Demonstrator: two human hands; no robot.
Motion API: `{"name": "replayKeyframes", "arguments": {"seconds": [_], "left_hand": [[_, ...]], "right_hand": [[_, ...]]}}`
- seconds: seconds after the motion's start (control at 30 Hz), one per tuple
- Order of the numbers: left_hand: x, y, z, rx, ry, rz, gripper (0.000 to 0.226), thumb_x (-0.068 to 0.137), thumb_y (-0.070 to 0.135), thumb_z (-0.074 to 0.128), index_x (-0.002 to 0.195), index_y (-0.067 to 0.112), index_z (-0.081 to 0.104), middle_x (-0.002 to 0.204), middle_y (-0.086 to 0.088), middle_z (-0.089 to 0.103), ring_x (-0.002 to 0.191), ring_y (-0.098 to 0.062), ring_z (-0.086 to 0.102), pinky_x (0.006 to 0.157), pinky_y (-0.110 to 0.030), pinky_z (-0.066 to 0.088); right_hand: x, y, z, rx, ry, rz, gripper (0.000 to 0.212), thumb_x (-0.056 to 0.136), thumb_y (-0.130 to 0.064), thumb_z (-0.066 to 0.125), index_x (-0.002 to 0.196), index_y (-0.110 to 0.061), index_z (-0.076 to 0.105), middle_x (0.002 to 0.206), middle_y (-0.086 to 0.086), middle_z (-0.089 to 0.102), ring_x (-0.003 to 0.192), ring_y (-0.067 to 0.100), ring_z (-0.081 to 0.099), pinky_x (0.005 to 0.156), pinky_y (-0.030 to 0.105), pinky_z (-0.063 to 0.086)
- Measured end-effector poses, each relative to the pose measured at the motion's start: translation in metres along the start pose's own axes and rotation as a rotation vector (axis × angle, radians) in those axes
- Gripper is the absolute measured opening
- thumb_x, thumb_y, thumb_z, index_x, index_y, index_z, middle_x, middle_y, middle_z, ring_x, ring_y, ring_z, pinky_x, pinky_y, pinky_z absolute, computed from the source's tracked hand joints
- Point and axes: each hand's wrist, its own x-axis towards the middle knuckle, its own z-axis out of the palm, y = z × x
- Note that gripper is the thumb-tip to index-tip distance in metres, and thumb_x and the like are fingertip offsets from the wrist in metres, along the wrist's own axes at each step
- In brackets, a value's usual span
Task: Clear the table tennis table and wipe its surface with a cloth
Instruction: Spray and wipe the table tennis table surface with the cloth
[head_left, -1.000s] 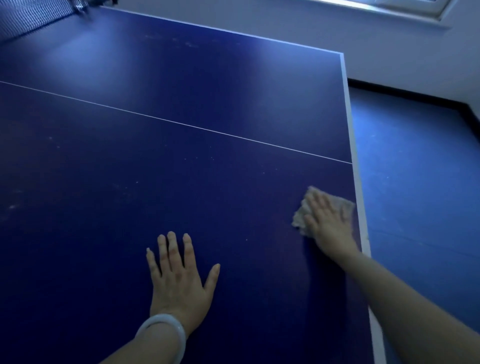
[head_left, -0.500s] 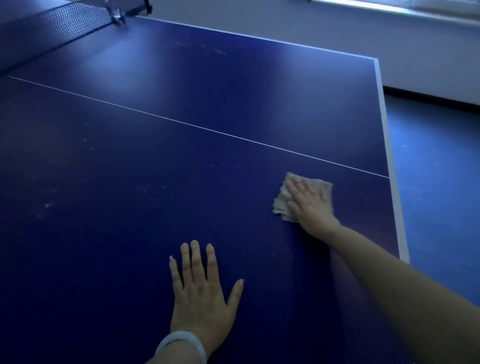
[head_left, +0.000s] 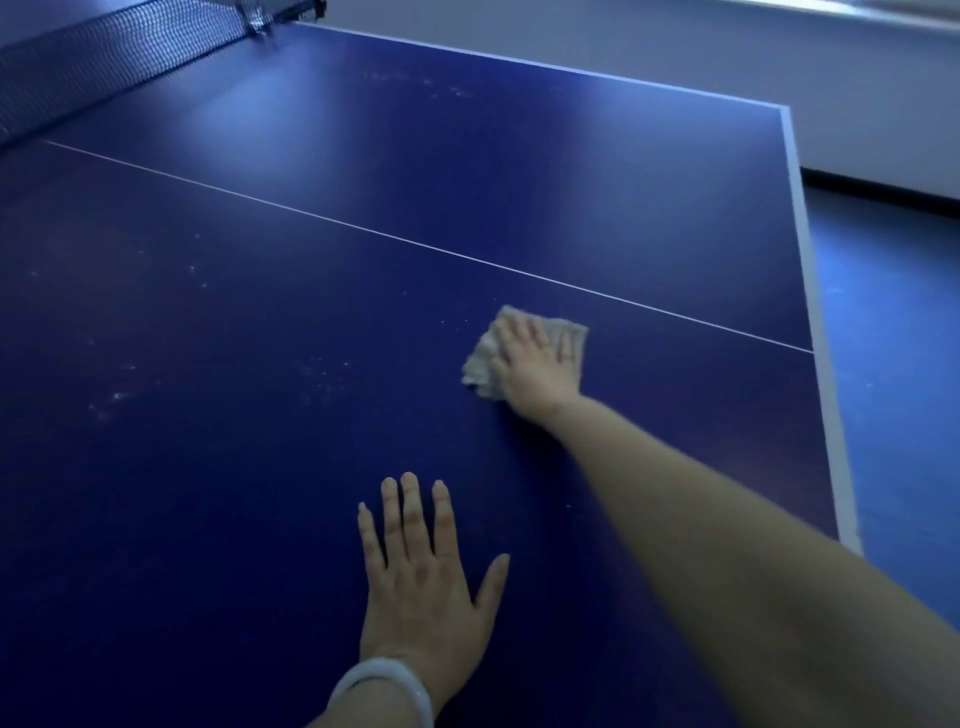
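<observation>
The dark blue table tennis table (head_left: 260, 322) fills most of the view, with a thin white centre line running across it. My right hand (head_left: 535, 364) lies flat on a small grey cloth (head_left: 480, 364), fingers straight, pressing it onto the surface just below the centre line. The cloth sticks out to the left and top of that hand. My left hand (head_left: 421, 582) rests palm down on the table near the bottom of the view, fingers spread, a pale bangle on its wrist. Faint dusty specks mark the table left of the cloth.
The black net (head_left: 104, 57) crosses the top left corner. The table's white right edge (head_left: 815, 322) runs down to a near corner beside my right forearm. Blue floor (head_left: 898, 364) lies beyond it, and a pale wall stands at the back.
My right hand has slid the cloth leftward, away from the table's right edge toward the middle. The left hand has stayed flat on the table.
</observation>
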Motion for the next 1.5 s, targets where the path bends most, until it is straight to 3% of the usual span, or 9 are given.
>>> {"name": "replayKeyframes", "arguments": {"seconds": [0.13, 0.27, 0.37, 0.43, 0.6, 0.97, 1.07, 1.3, 1.5], "left_hand": [[0.000, -0.001, 0.002, -0.016, 0.004, 0.004, 0.094, 0.092, 0.069, 0.003, 0.142, 0.000, 0.044, 0.149, -0.027, 0.036, 0.142, -0.042, 0.029, 0.109, -0.063, 0.028], [0.000, -0.002, 0.004, -0.015, -0.002, 0.009, 0.091, 0.090, 0.069, 0.013, 0.145, 0.001, 0.039, 0.152, -0.027, 0.031, 0.145, -0.042, 0.022, 0.113, -0.063, 0.024], [-0.001, -0.002, 0.008, 0.036, -0.023, 0.003, 0.095, 0.087, 0.072, 0.004, 0.153, 0.006, 0.020, 0.159, -0.024, 0.012, 0.149, -0.038, 0.001, 0.118, -0.060, 0.006], [0.000, -0.003, 0.009, 0.027, -0.008, 0.002, 0.096, 0.086, 0.073, 0.000, 0.154, 0.007, 0.015, 0.160, -0.022, 0.008, 0.149, -0.036, -0.004, 0.119, -0.059, 0.002], [0.000, -0.004, 0.009, 0.028, -0.017, -0.001, 0.100, 0.080, 0.074, -0.012, 0.155, 0.009, 0.003, 0.161, -0.021, -0.002, 0.148, -0.035, -0.013, 0.118, -0.057, -0.006], [0.000, -0.004, 0.012, 0.018, 0.014, -0.009, 0.097, 0.082, 0.075, -0.009, 0.155, 0.011, -0.002, 0.161, -0.020, -0.006, 0.147, -0.035, -0.017, 0.117, -0.056, -0.011], [0.001, -0.004, 0.012, 0.027, 0.025, -0.003, 0.096, 0.083, 0.074, -0.007, 0.155, 0.010, -0.001, 0.161, -0.020, -0.004, 0.148, -0.035, -0.015, 0.117, -0.056, -0.011], [0.000, -0.004, 0.013, 0.021, 0.039, 0.004, 0.096, 0.082, 0.073, -0.010, 0.154, 0.009, -0.004, 0.161, -0.021, -0.009, 0.147, -0.036, -0.019, 0.117, -0.057, -0.010], [0.001, -0.004, 0.013, 0.002, 0.051, 0.004, 0.095, 0.085, 0.072, -0.005, 0.154, 0.008, 0.003, 0.160, -0.023, 0.001, 0.148, -0.039, -0.012, 0.117, -0.059, -0.007]], "right_hand": [[-0.028, 0.056, -0.001, -0.100, 0.003, -0.097, 0.056, 0.105, -0.042, 0.019, 0.156, -0.030, 0.001, 0.163, -0.009, -0.010, 0.150, 0.011, -0.010, 0.118, 0.045, -0.011], [-0.067, 0.166, -0.027, -0.011, 0.124, 0.436, 0.055, 0.105, -0.036, 0.021, 0.157, -0.025, 0.007, 0.163, -0.008, -0.009, 0.151, 0.015, -0.006, 0.120, 0.052, -0.001], [-0.097, 0.171, -0.020, 0.049, 0.218, 0.702, 0.056, 0.103, -0.038, 0.017, 0.157, -0.026, 0.005, 0.164, -0.004, -0.006, 0.151, 0.020, -0.003, 0.119, 0.056, -0.004], [-0.108, 0.136, -0.006, 0.027, 0.229, 0.585, 0.055, 0.104, -0.036, 0.022, 0.157, -0.025, 0.008, 0.165, -0.003, -0.003, 0.151, 0.020, 0.000, 0.119, 0.055, 0.000], [-0.159, 0.068, 0.034, -0.154, 0.065, -0.201, 0.057, 0.102, -0.049, 0.008, 0.155, -0.031, 0.003, 0.160, -0.014, -0.010, 0.148, 0.006, -0.016, 0.119, 0.041, -0.017], [-0.093, 0.220, -0.036, 0.069, 0.200, 0.686, 0.058, 0.102, -0.038, 0.023, 0.157, -0.025, 0.010, 0.164, -0.004, -0.001, 0.151, 0.022, 0.001, 0.119, 0.055, -0.005], [-0.070, 0.182, -0.033, 0.080, 0.163, 0.636, 0.058, 0.102, -0.040, 0.021, 0.157, -0.025, 0.007, 0.164, -0.003, -0.003, 0.151, 0.024, 0.001, 0.119, 0.054, -0.008], [-0.139, 0.051, 0.034, -0.107, 0.096, -0.127, 0.056, 0.104, -0.045, 0.018, 0.155, -0.031, 0.004, 0.161, -0.013, -0.007, 0.149, 0.008, -0.013, 0.119, 0.042, -0.016], [-0.236, 0.110, 0.037, -0.039, 0.199, 0.498, 0.056, 0.101, -0.044, 0.008, 0.155, -0.032, -0.004, 0.160, -0.012, -0.019, 0.146, 0.008, -0.020, 0.119, 0.047, -0.014]]}}
